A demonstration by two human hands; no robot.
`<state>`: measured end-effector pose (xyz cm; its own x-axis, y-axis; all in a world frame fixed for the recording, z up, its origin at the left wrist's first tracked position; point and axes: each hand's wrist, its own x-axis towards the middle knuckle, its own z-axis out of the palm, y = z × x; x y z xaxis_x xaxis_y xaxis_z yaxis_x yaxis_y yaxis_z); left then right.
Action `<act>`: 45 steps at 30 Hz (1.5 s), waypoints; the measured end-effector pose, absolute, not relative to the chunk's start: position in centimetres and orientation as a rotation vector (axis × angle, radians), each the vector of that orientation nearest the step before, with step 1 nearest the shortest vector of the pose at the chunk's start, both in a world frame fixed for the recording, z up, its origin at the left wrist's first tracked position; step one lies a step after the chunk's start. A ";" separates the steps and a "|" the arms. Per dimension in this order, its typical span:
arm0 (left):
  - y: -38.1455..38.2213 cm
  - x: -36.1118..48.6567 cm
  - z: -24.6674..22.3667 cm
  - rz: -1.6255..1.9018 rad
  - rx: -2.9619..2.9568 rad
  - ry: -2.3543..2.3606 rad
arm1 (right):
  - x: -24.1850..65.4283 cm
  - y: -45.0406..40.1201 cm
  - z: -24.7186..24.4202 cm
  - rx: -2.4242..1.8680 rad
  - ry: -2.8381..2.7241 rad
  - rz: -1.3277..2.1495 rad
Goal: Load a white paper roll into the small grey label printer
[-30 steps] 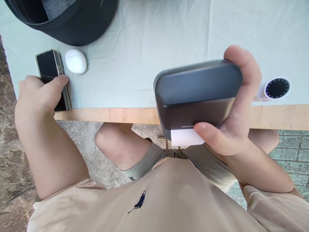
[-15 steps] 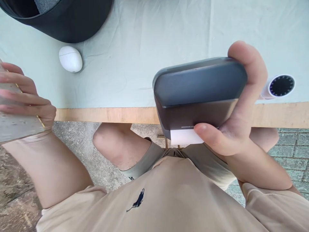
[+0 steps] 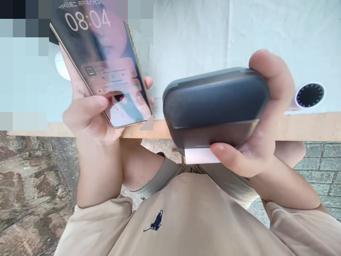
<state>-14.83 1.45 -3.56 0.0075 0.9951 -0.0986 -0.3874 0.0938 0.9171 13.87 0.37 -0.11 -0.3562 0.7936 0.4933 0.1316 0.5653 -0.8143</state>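
Observation:
My left hand is wrapped round a smartphone with a gold edge, held tilted above the table's front edge. The lit screen reads 08:04 and shows a media panel; my thumb lies over its lower left part. In my right hand is a dark grey label printer, gripped at its right end between thumb and fingers. A strip of white label paper sticks out of its lower edge beside my thumb. Phone and printer are apart.
A pale cloth covers the table, whose bare wooden edge faces me. At the right stands a white cylinder with a black round top. A rounded white object is partly hidden behind the phone. Blurred blocks cover the upper left.
My left hand has come in from the far left and turned the phone, so its lit screen now faces me. The right hand and printer have shifted slightly left and down.

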 end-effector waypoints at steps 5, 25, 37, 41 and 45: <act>2.9 -14.9 -6.0 1.490 1.087 0.831 | 13.4 0.7 -0.6 -0.718 -1.792 0.837; 2.4 -13.7 -6.3 1.470 1.053 0.805 | 14.1 0.8 0.5 -0.727 -1.943 0.751; 2.6 -12.5 -2.7 1.412 0.759 0.587 | 14.4 0.6 0.8 -0.810 -1.944 0.751; 2.5 -12.7 -3.0 1.398 0.787 0.581 | 14.5 0.6 0.9 -0.819 -1.922 0.761; 2.6 -13.1 -3.1 1.377 0.772 0.659 | 14.6 0.7 0.7 -0.803 -1.943 0.743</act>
